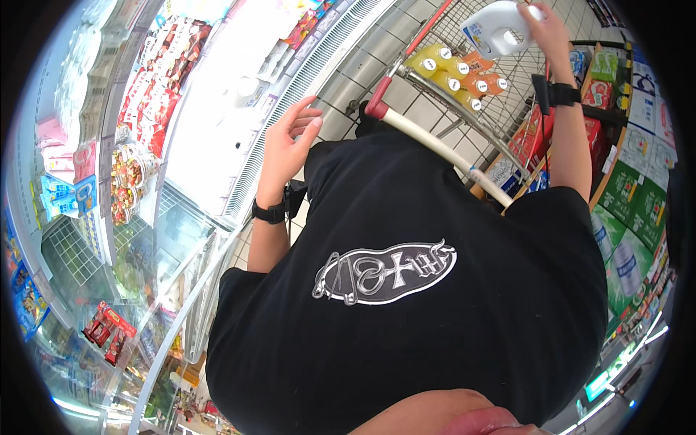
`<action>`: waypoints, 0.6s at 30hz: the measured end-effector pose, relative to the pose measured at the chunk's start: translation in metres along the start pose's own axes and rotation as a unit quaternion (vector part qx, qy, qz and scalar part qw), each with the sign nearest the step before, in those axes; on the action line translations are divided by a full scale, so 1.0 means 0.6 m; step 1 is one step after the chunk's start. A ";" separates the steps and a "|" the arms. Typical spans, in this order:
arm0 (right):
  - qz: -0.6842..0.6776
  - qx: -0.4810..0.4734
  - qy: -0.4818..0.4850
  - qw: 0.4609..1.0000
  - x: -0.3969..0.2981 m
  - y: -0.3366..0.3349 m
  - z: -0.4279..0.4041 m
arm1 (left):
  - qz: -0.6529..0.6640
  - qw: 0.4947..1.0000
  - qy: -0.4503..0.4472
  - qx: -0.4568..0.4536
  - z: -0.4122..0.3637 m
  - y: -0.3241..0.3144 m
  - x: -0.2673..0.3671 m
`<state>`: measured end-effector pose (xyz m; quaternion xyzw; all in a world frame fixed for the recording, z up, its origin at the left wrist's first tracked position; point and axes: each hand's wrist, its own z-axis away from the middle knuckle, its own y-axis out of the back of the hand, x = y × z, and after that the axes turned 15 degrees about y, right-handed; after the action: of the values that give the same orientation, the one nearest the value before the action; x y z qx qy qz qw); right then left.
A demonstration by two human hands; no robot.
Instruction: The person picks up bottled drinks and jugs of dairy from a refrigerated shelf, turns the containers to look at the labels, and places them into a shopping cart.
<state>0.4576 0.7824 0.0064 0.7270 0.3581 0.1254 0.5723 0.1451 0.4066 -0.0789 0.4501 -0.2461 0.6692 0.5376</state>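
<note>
My right hand (pixel 545 33) grips a white plastic jug (pixel 496 27) with a blue printed label and a looped handle. It holds the jug tilted over the basket of a wire shopping cart (pixel 524 111). Below and left of the jug, several yellow drink bottles (pixel 447 81) with white caps stand in the cart. A few orange drink bottles (pixel 474 81) are beside them. My left hand (pixel 292 142) is empty, its fingers loosely spread, near the edge of a refrigerated display case (pixel 215 117). The cart's pale handlebar (pixel 429 135) with a red corner crosses in front of me.
A slatted air grille (pixel 304 73) runs along the case front. Red packaged goods (pixel 155 103), topped cups (pixel 128 182) and a white jug (pixel 250 91) sit in the case. Boxed drinks (pixel 631 190) line the right side, close to the cart. Tiled floor (pixel 418 106) shows beneath it.
</note>
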 end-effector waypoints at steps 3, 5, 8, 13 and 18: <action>0.007 -0.095 -0.049 0.994 0.198 -0.145 -0.009 | -0.035 0.999 0.029 -0.013 -0.014 -0.024 0.031; 0.018 -0.103 -0.022 0.994 0.251 -0.231 -0.007 | -0.105 0.994 0.007 0.000 -0.026 -0.053 0.040; -0.010 -0.138 -0.043 0.989 0.299 -0.334 0.001 | -0.221 0.974 -0.007 -0.039 -0.045 -0.095 0.061; -0.008 -0.199 -0.107 0.974 0.365 -0.474 0.015 | -0.244 0.963 0.067 -0.087 -0.072 -0.143 0.046; 0.004 -0.288 -0.144 0.947 0.405 -0.562 0.050 | -0.112 0.969 0.140 -0.168 -0.091 -0.144 0.069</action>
<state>0.5211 0.9515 -0.3693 0.5430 0.2172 0.1192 0.8023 0.2072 0.4979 -0.0821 0.2803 -0.2254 0.6102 0.7059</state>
